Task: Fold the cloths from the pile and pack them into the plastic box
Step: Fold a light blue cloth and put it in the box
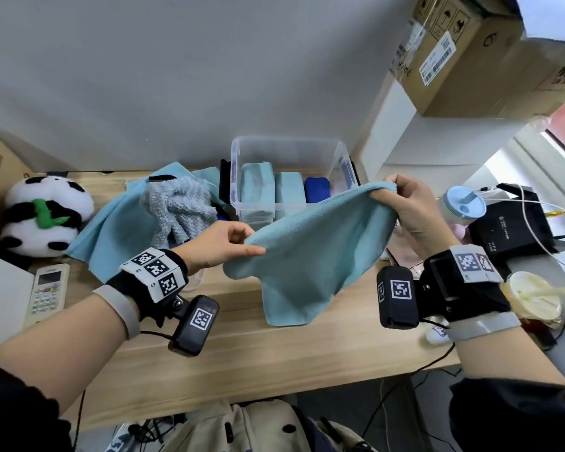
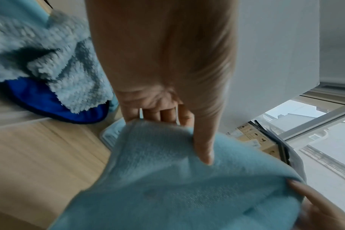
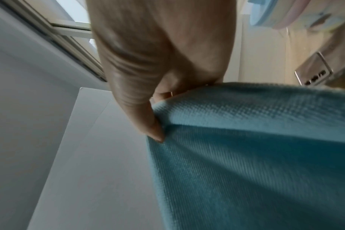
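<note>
The light blue cloth (image 1: 310,252) hangs at frame centre, stretched between the left hand (image 1: 222,244) and right hand (image 1: 411,210), each pinching a top corner (right higher); the plastic box (image 1: 287,148) sits just behind, upper centre

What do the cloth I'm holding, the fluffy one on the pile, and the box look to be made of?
Held cloth: light blue, probably microfibre; a fine ribbed weave shows in the right wrist view, and it drapes limp between the left hand and right hand.
Fluffy cloth: pale grey-blue, long shaggy pile, likely chenille or coral fleece.
Box: clear rigid plastic, since the folded cloths show through its wall.
</note>
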`<action>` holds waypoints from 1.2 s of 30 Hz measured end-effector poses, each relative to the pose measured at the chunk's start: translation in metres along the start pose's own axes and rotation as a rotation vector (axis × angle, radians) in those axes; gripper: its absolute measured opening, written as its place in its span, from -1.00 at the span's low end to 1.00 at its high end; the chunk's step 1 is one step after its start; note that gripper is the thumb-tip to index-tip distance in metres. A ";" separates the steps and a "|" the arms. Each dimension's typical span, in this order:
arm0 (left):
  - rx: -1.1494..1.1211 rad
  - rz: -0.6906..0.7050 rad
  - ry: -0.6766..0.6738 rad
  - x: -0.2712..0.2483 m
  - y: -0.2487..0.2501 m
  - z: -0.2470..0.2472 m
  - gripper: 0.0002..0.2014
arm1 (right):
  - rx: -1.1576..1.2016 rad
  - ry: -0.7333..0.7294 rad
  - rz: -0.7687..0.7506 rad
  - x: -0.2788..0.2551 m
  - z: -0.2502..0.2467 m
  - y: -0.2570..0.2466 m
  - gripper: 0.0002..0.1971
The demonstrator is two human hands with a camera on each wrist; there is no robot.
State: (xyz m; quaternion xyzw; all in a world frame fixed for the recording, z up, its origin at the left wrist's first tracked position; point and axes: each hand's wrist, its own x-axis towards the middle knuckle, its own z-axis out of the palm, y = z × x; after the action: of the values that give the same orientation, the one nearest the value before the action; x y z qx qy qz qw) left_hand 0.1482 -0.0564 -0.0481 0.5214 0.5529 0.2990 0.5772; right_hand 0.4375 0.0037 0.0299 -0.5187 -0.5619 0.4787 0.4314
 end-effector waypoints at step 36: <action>-0.378 -0.113 0.321 0.009 -0.029 -0.015 -0.92 | 0.122 -0.188 0.315 -0.017 -0.041 0.098 -0.40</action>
State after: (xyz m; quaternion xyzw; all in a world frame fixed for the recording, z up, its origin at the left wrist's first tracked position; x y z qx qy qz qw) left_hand 0.1295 -0.0523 -0.0757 0.3184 0.6000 0.4432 0.5849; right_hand 0.4959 -0.0089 -0.0592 -0.5259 -0.4817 0.6198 0.3275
